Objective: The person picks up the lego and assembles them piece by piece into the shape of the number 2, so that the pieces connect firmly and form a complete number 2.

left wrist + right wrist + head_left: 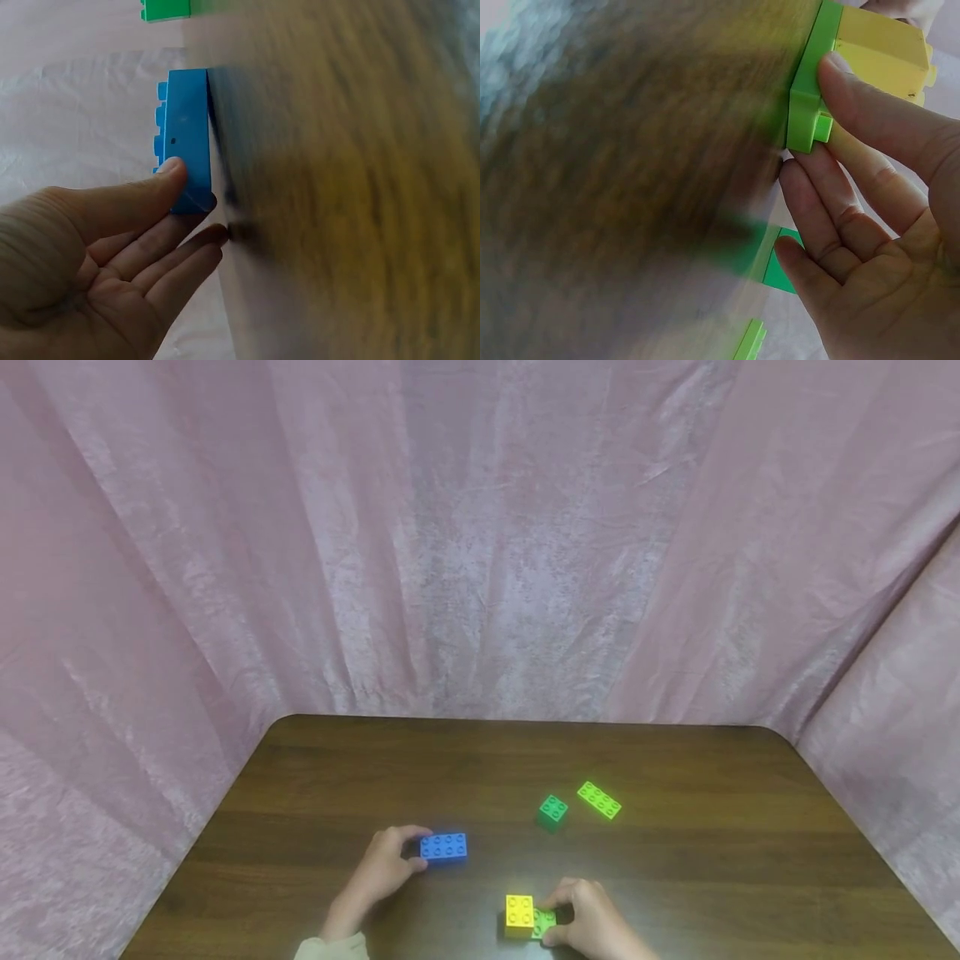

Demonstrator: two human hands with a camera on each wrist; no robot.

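Observation:
Between the thumb and fingers of my left hand (386,862) is the left end of a blue toy brick (443,847), studs up. The left wrist view shows the thumb on the near side of this blue brick (187,135), close over the table. My right hand (588,917) pinches a flat light green brick (545,923) at its right end. A square yellow brick (519,915) sits on the left part of that green piece. In the right wrist view the thumb presses the side of the light green brick (804,112), beside the yellow brick (881,52).
A small dark green brick (552,810) stands farther back on the brown wooden table (337,777). Right of it lies a flat lime green brick (599,800), set at a slant. Pink curtains (480,543) hang behind the table and along its sides.

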